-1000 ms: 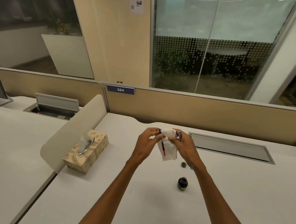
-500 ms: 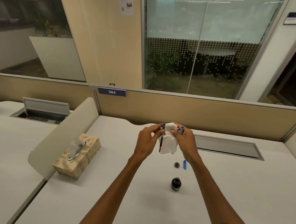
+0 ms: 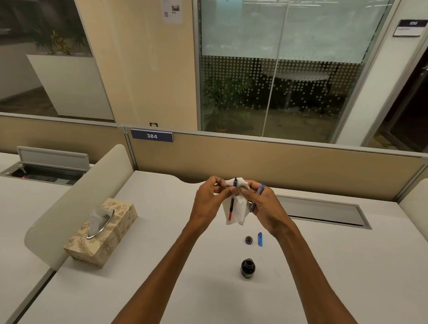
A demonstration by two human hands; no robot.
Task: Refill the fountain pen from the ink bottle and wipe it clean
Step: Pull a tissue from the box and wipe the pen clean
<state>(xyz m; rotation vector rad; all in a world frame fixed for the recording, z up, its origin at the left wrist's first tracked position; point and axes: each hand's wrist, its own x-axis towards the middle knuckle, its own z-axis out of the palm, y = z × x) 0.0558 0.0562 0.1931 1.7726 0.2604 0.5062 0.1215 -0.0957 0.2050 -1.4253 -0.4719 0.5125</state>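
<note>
Both hands are raised above the white desk (image 3: pixel 151 294). My left hand (image 3: pixel 209 201) pinches the thin inner part of the fountain pen (image 3: pixel 232 202), which points nib up and has a red lower end. My right hand (image 3: pixel 262 207) presses a white tissue (image 3: pixel 238 212) around the pen's upper end and also holds the blue pen barrel (image 3: pixel 259 192) between its fingers. The open ink bottle (image 3: pixel 247 268) stands on the desk below the hands. Its cap (image 3: pixel 248 240) and a blue pen cap (image 3: pixel 260 239) lie a little beyond it.
A patterned tissue box (image 3: pixel 102 232) stands at the desk's left edge beside a curved divider (image 3: pixel 82 199). A closed cable hatch (image 3: pixel 322 212) sits at the right rear. A beige partition (image 3: pixel 282 163) runs along the back.
The pen part has turned more upright in the tissue, and my view has shifted a little to the right. The bottle and caps have stayed put.
</note>
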